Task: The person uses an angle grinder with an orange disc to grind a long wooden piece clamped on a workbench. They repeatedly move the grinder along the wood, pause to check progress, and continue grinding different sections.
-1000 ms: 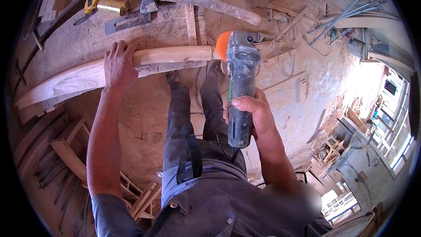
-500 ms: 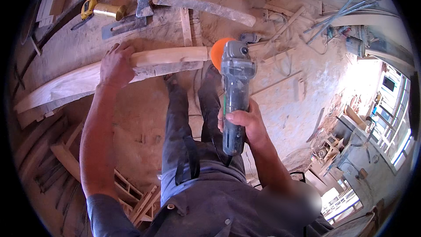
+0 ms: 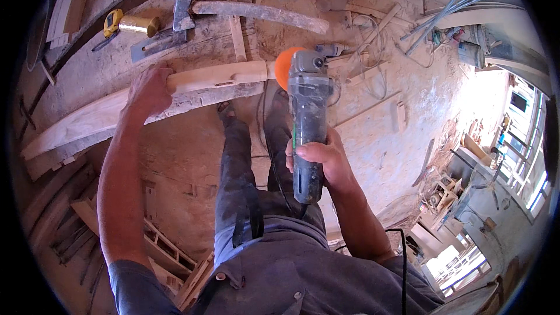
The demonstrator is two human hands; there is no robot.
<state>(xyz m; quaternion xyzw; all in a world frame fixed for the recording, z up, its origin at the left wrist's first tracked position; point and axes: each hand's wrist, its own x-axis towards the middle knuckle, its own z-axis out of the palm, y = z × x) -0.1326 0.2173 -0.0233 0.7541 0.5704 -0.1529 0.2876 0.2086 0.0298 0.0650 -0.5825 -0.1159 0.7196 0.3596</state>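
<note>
My left hand (image 3: 150, 90) is closed over a long, pale, curved piece of wood (image 3: 224, 76), pressing it against the rough workbench (image 3: 175, 55). In my right hand (image 3: 319, 154) is an angle grinder (image 3: 310, 96), gripped around its dark body with the thumb across it. The grinder's orange disc (image 3: 286, 67) stands at the right end of the wood. Whether disc and wood touch, I cannot tell. A dark mark shows on the wood's lower side near that end.
Beyond the wood lie a long-handled axe-like tool (image 3: 259, 13), a yellow tape measure (image 3: 112, 22), a gold-coloured cylinder (image 3: 139, 25) and a flat metal blade (image 3: 153, 45). A second power tool (image 3: 331, 50) and cables rest on the dusty floor. Metal rods (image 3: 452, 9) lean at the far right.
The whole view has shifted a little, so the bench and tools sit further left. The grinder stays by the wood's right end. The dark mark on the wood has come into sight.
</note>
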